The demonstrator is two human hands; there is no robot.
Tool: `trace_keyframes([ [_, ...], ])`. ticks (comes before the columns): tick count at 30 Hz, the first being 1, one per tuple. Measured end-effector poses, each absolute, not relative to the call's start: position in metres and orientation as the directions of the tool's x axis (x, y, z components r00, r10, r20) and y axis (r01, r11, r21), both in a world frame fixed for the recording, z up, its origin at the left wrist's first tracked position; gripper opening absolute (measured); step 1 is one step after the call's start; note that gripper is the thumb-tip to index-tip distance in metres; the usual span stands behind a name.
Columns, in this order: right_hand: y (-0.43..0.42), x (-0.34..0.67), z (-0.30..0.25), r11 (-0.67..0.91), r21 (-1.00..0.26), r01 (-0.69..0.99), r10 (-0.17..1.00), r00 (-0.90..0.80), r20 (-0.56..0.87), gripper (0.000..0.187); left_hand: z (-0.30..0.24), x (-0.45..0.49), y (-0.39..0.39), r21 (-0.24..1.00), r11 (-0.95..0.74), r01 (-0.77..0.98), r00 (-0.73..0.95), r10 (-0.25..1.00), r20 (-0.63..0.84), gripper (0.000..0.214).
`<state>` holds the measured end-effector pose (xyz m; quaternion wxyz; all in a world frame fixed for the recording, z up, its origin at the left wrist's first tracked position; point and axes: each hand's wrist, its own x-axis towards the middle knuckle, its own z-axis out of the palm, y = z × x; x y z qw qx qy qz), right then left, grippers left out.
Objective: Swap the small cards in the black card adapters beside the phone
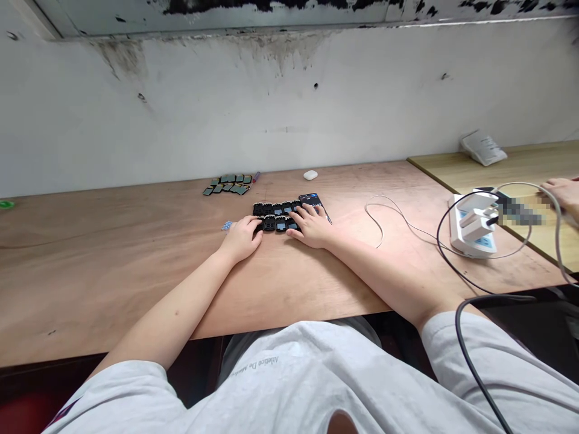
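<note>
A: Grips?
B: Left grip touches the left end; can't tell if it's pinching. Right grip, fingers spread, is over the right end.
A: End of what?
B: I see two rows of black pieces, mid-table.
A: Clutter?
B: Blue bits beside left, green-topped squares and white case behind. Power strip right; co-worker's hand beyond.

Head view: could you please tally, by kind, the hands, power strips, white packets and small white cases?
Wearer's hands, left hand and right hand: 2
Other person's hand: 1
Power strip: 1
White packet: 1
Small white case: 1
Total: 6
</note>
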<state>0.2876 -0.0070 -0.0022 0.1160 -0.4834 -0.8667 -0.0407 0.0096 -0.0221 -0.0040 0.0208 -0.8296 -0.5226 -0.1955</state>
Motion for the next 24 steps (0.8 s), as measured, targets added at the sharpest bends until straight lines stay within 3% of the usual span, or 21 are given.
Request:
trace_keyframes([
  [15, -0.029, 0.3, 0.006, 0.646, -0.034, 0.762, 0.707, -0.581, 0.403, 0.048, -0.004, 0.002, -0.019, 0.277, -0.429, 0.86, 0.317, 0.873, 0.37, 0.035],
  [24, -0.032, 0.3, 0.009, 0.63, -0.037, 0.776, 0.694, -0.541, 0.475, 0.044, -0.002, -0.008, -0.016, 0.326, -0.386, 0.863, 0.251, 0.888, 0.387, 0.034],
])
